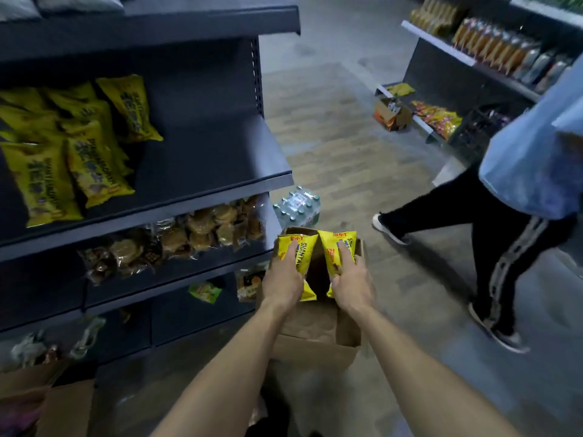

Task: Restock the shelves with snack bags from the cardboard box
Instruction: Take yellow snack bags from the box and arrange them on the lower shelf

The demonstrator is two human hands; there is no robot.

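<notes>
- Left hand [281,280]: grip closed around a yellow snack bag [298,263], fingers spread over its front, bag held upright above the cardboard box [318,329].
- Right hand [352,283]: grip closed around a second yellow snack bag [335,247], fingers curled across its face; the two bags stood side by side, just apart, over the box opening.
- Cardboard box: brown, flaps open, stood on the floor [340,146] in the aisle, just beside the end of the dark shelf unit [220,152].
- Middle shelf, left: stock of matching yellow bags [82,143], lying tilted and overlapping; the right part of that shelf was bare board.
- Shelf below: clear-wrapped brown pastries [202,228] in a loose row.
- Lowest shelves: one green packet [205,291] and assorted small wrapped items, blurred.
- Floor beyond the box: shrink-wrapped pack of water bottles [296,205].
- Right of aisle: a second person [517,197] in a pale blue top and dark striped trousers, mid-stride.
- Far shelving [441,45]: rows of orange and mixed packets; a small open carton [392,113] at its foot.
</notes>
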